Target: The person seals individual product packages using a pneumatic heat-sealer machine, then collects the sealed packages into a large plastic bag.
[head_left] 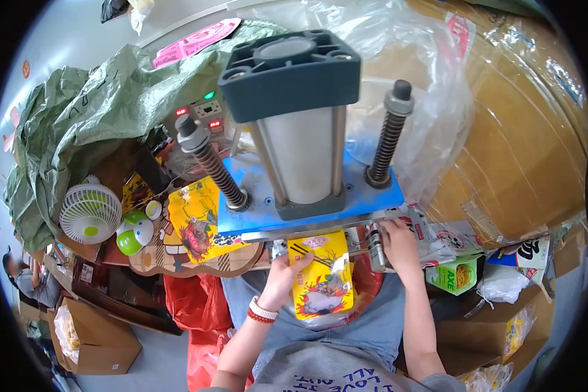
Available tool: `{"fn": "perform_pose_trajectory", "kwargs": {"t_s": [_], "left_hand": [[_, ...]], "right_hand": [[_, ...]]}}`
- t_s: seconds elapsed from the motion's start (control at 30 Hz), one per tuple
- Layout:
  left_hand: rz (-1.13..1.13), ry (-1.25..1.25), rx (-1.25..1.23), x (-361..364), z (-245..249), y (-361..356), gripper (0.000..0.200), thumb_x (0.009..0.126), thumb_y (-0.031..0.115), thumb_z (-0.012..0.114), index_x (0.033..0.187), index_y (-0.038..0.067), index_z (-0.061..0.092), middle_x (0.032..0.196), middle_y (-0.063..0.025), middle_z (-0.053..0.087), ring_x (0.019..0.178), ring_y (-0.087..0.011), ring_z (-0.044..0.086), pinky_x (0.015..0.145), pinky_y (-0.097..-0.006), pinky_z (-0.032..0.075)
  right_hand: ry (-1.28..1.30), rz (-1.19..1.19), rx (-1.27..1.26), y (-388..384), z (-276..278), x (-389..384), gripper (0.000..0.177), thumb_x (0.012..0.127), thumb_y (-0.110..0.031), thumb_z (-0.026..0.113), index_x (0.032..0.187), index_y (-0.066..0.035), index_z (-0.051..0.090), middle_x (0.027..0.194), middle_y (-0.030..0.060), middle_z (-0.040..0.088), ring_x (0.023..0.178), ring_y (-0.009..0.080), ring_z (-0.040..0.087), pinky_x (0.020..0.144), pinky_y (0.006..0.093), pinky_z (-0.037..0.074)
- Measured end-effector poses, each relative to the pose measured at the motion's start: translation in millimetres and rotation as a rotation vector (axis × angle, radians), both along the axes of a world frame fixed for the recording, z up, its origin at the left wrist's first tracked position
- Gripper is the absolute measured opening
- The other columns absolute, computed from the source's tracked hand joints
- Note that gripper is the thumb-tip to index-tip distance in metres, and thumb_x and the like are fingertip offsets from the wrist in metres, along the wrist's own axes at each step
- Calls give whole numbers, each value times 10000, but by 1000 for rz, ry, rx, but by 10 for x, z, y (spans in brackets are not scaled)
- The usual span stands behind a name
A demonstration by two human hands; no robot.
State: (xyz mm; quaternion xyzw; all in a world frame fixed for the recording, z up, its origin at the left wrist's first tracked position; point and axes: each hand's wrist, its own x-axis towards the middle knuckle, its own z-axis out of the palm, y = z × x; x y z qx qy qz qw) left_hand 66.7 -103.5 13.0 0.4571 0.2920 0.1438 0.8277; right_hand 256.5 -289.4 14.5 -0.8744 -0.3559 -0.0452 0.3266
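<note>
My left hand (pixel 281 279) is closed on the upper left edge of a yellow printed food pouch (pixel 323 281), its thumb lying on the front. The pouch hangs below the press (pixel 300 157), with its top edge at the metal bar under the blue plate (pixel 366 186). My right hand (pixel 400 245) is beside a short metal cylinder (pixel 375 248) at the press's right end. Its fingers reach out, apart, over silvery printed packaging (pixel 421 225); the fingertips are partly hard to see. More yellow pouches (pixel 199 219) lie in a fanned stack on the left.
A white fan (pixel 90 213) and a green-and-white figure (pixel 134 232) stand at the left. Red plastic bags (pixel 196 304) hang below. Cardboard boxes (pixel 101 336) flank me, and a green AXE carton (pixel 452 277) sits at right. A person (pixel 36 281) is in the far left background.
</note>
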Motion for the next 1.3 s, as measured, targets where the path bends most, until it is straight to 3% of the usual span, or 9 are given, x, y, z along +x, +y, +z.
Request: {"fn": "perform_pose_trajectory", "kwargs": {"t_s": [0.1, 0.17, 0.2, 0.3, 0.4, 0.8, 0.93, 1.1, 1.3], "left_hand": [[61, 238, 759, -229, -115, 486, 502, 866, 332, 726, 1200, -21, 599, 1102, -135, 686, 970, -225, 662, 875, -405, 507], [275, 756, 1782, -453, 3, 779, 729, 817, 476, 720, 1329, 5, 504, 1326, -194, 564, 1230, -324, 536, 1073, -560, 319], [147, 756, 1764, -594, -223, 964, 838, 771, 564, 702, 1377, 40, 459, 1467, -179, 440, 1409, -356, 324, 1135, -633, 107], [-66, 499, 1830, -877, -268, 852, 670, 783, 326, 774, 1330, 25, 529, 1368, -200, 538, 1355, -345, 433, 1105, -481, 346], [135, 364, 1676, -1065, -332, 664, 340, 754, -14, 685, 1076, 91, 723, 1022, -100, 732, 928, -271, 710, 794, -324, 565], [-133, -247, 1424, -1072, 719, -179, 368, 662, -70, 644, 1001, 36, 739, 1008, -102, 739, 896, -240, 730, 784, -314, 585], [-194, 73, 1055, -808, 400, -287, 184, 878, 157, 719, 979, 4, 740, 772, -72, 737, 609, -119, 675, 575, -239, 513], [-5, 5, 57, -210, -48, -149, 246, 927, 192, 689, 944, -53, 701, 848, -78, 732, 696, -114, 683, 624, -244, 534], [38, -18, -41, 76, -68, 51, 193, 907, 89, 676, 1026, -63, 669, 964, -116, 721, 803, -178, 707, 722, -293, 565]], "right_hand": [[92, -5, 166, -152, 221, -167, 231, 865, -16, 603, 1094, -24, 630, 1002, 161, 620, 884, 304, 625, 772, 359, 500], [241, -31, 341, -254, 397, -381, 224, 879, -20, 607, 1102, -20, 628, 999, 124, 626, 868, 245, 626, 768, 316, 494], [361, -8, 549, -285, 439, -497, 224, 881, -32, 636, 1104, -8, 630, 1011, 116, 625, 890, 225, 620, 798, 303, 485], [332, 122, 710, -380, 454, -743, 257, 850, -47, 705, 1088, 18, 633, 1051, 102, 637, 941, 213, 612, 935, 331, 440], [-41, 252, 597, -321, 748, -1023, 255, 829, -124, 755, 1026, -12, 638, 987, 98, 655, 961, 263, 639, 1121, 512, 303], [-113, 797, 307, -34, 1038, -1386, 333, 807, -114, 738, 1127, -45, 672, 1040, 88, 657, 1017, 226, 650, 1080, 505, 389], [-21, 564, 322, 4, 967, -1222, 408, 801, -183, 777, 1157, -23, 658, 1056, 114, 665, 998, 281, 648, 1063, 474, 402], [-15, 107, 168, -267, 893, -799, 360, 899, -160, 660, 1228, -32, 593, 1064, 173, 659, 996, 353, 642, 843, 399, 512], [-312, -205, -318, 51, -150, 139, 383, 917, -157, 560, 1264, -11, 496, 1242, 240, 522, 1098, 404, 542, 908, 461, 461]]}}
